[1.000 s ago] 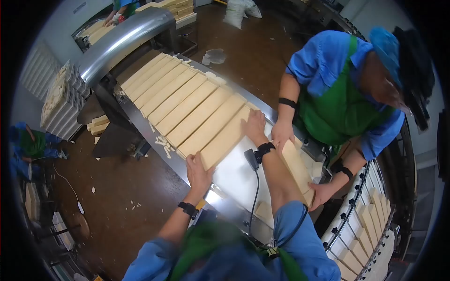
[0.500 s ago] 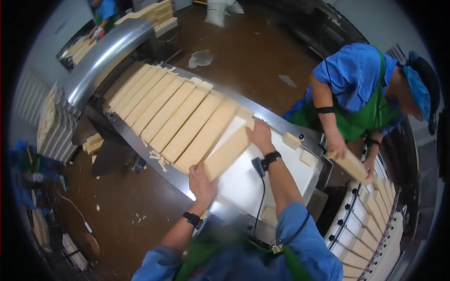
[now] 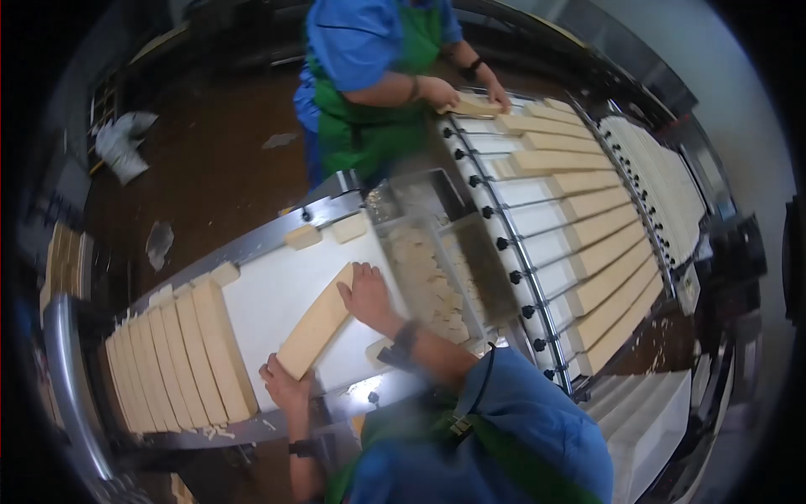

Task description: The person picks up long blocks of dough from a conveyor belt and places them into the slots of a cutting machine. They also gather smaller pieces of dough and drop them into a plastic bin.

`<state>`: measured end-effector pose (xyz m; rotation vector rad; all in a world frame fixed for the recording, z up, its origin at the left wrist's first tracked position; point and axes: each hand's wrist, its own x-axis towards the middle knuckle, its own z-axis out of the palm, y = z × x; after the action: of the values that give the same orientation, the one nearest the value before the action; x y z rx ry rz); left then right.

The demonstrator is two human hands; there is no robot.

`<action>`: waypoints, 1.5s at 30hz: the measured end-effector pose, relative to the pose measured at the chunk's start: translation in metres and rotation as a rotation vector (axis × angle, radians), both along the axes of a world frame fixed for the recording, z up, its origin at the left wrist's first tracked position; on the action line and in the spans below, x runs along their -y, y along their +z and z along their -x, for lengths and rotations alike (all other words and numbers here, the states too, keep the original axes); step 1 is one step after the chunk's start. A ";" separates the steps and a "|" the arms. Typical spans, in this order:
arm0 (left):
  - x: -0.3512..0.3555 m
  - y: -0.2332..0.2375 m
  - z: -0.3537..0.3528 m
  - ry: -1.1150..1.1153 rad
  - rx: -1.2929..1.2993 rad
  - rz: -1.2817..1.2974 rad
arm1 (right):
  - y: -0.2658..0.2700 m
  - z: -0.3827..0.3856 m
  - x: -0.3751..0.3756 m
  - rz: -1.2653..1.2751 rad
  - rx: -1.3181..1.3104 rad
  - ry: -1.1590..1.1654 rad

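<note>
I hold a long tan slab [image 3: 315,332] by its two ends above the white belt [image 3: 269,294]. My left hand [image 3: 284,386] grips its near end. My right hand [image 3: 365,294] grips its far end. The slab lies at a slant, apart from the row of slabs [image 3: 180,353] packed side by side at the left of the belt.
A co-worker in a blue shirt and green apron [image 3: 369,76] sets a slab [image 3: 470,106] on a roller conveyor [image 3: 537,218] carrying several slabs. A bin of offcuts [image 3: 428,269] sits between belt and rollers. Small end pieces [image 3: 323,233] lie at the belt's far edge.
I have pulled one slab off the row and swung it to the right across the belt, and my view has turned right. The co-worker has moved to the roller conveyor.
</note>
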<state>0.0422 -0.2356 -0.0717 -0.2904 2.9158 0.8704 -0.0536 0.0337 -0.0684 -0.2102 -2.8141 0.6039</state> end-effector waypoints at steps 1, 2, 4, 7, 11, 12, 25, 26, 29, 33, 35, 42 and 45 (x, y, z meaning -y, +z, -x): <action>-0.013 0.003 -0.003 0.002 -0.077 0.002 | 0.011 -0.010 -0.012 0.005 -0.007 -0.029; -0.028 0.005 -0.005 0.006 -0.154 0.003 | 0.022 -0.022 -0.028 0.050 -0.075 -0.061; -0.075 0.019 -0.003 -0.039 -0.241 -0.035 | 0.032 -0.041 -0.067 0.096 -0.256 -0.168; -0.162 0.046 0.004 -0.114 -0.373 -0.129 | 0.051 -0.062 -0.155 0.105 -0.460 -0.314; -0.285 0.081 0.024 -0.336 -0.475 -0.187 | 0.090 -0.086 -0.286 0.058 -0.513 -0.517; -0.314 0.093 0.028 -0.400 -0.506 -0.177 | 0.093 -0.088 -0.319 0.056 -0.555 -0.555; -0.556 0.140 0.105 -0.984 -0.310 -0.235 | 0.068 -0.084 -0.548 -0.234 0.160 -0.885; -0.566 0.135 0.106 -0.980 -0.295 -0.325 | 0.066 -0.085 -0.541 -0.333 0.065 -0.873; -0.580 0.113 0.097 -1.006 -0.342 -0.383 | 0.051 -0.090 -0.512 -0.408 -0.150 -0.775; -0.579 0.098 0.096 -0.914 -0.310 -0.457 | 0.022 -0.086 -0.452 -0.080 -0.481 -0.404; -0.577 0.104 0.095 -0.917 -0.233 -0.479 | 0.045 -0.085 -0.417 -0.003 -0.480 -0.405; -0.570 0.050 0.117 -0.731 0.068 -1.021 | 0.066 -0.083 -0.396 0.027 -0.493 -0.501; -0.560 0.047 0.109 -0.425 0.144 -1.146 | 0.071 -0.085 -0.394 0.029 -0.483 -0.523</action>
<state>-0.0663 0.3247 -0.0250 0.3236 1.7864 2.0328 0.0314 0.4282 0.0027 -0.6776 -2.1625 0.4870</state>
